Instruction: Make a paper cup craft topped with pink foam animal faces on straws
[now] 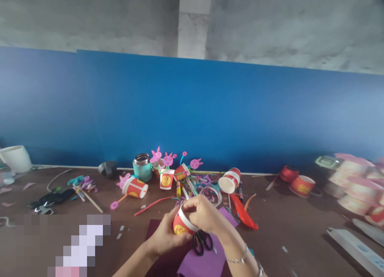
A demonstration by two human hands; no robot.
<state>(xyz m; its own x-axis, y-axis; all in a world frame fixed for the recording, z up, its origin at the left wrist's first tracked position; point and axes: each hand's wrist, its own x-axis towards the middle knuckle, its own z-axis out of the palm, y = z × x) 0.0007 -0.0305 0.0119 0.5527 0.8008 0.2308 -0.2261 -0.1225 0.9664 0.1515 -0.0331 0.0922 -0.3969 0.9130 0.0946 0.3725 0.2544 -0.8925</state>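
My left hand (163, 237) is wrapped around a red paper cup (181, 224) with a yellow print and a white band near its rim, tilted toward my right hand. My right hand (204, 215) is at the cup's mouth, its fingers curled and reaching inside the rim. Its fingertips are hidden, so what they hold, if anything, cannot be seen. Just below the cup lie black-handled scissors (202, 243) on purple paper sheets (199, 261). A red elongated piece (244, 213) lies to the right of my right hand.
Behind my hands stand a paper cup with pink paper figures (167, 179) and a teal jar (142, 168). Other cups lie tipped, including one at left (135, 187) and one at right (230, 181). A tape roll (220, 197) sits among scraps. Stacked cups (357, 185) fill the right.
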